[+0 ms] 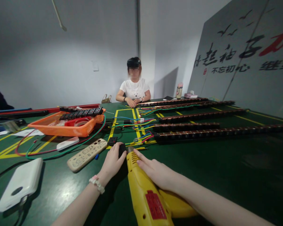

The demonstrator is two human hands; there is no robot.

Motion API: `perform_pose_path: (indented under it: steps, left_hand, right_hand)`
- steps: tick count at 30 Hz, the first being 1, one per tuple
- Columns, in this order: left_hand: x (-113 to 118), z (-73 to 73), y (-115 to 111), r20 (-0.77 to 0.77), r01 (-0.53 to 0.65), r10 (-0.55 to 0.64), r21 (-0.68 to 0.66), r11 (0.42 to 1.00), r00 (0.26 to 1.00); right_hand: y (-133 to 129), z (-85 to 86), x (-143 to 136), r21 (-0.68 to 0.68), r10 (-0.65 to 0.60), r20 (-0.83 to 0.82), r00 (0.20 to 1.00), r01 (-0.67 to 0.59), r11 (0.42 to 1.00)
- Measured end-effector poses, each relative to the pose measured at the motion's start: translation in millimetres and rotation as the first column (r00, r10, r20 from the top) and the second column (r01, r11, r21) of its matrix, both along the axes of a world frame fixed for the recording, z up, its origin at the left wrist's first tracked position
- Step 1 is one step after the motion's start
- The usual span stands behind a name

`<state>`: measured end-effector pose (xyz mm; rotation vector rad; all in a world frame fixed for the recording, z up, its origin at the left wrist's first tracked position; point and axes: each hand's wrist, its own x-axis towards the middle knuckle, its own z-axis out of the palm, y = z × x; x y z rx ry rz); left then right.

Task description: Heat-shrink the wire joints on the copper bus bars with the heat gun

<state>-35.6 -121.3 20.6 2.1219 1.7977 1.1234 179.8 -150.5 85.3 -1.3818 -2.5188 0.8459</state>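
A yellow heat gun [141, 188] with a red label lies on the green table, its metal nozzle pointing away from me. My right hand [155, 172] is laid over its barrel, fingers stretched toward the nozzle. Left of the nozzle, my left hand [112, 161] has its fingers around a small black piece [122, 151]; most of that piece is hidden. Just beyond my left hand is a small black box [112, 141]. Colored wires [141, 138] with bare-looking ends run from long dark strips [191, 133] in front of my hands.
An orange basket [61, 130] with black parts stands at the left. Nearer me lie a cream patterned phone [87, 155], a white power bank [21, 185] with a cable, and a small white device [67, 143]. Across the table sits a person [134, 89] in a white shirt.
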Motion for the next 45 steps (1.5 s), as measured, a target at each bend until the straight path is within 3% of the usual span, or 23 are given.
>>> perform_pose_path:
  steps: [9,18,23,32,39,45]
  left_hand:
    - [0.4,2.1,-4.1,0.007,0.009,-0.009,-0.018,1.000,1.000]
    - [2.6,6.1,-7.4,-0.005,0.005,-0.005,-0.038,0.999,1.000]
    - [3.2,6.7,-7.3,-0.012,-0.007,0.007,-0.041,0.999,1.000]
    - [3.2,4.6,-4.3,-0.051,-0.029,0.026,-0.054,0.998,0.998]
    - [2.8,2.4,-2.0,-0.055,-0.005,0.003,-0.029,1.000,0.998]
    - [1.0,-0.8,-0.1,-0.015,0.003,-0.004,-0.022,1.000,1.000]
  right_hand:
    - [4.6,-2.8,4.7,-0.016,-0.003,0.034,0.999,0.003,1.000]
    - [21.4,-11.8,52.7,-0.056,-0.002,-0.071,0.997,-0.002,0.998]
    - [21.1,-10.6,61.0,-0.083,-0.037,-0.110,0.993,0.028,0.996]
    - [17.0,-13.2,50.9,-0.004,-0.052,-0.073,0.996,0.052,0.999]
    - [5.5,-4.8,16.5,0.015,-0.041,0.043,0.998,0.040,0.999]
    - [0.4,0.2,-2.7,0.009,-0.009,0.040,0.999,0.009,1.000]
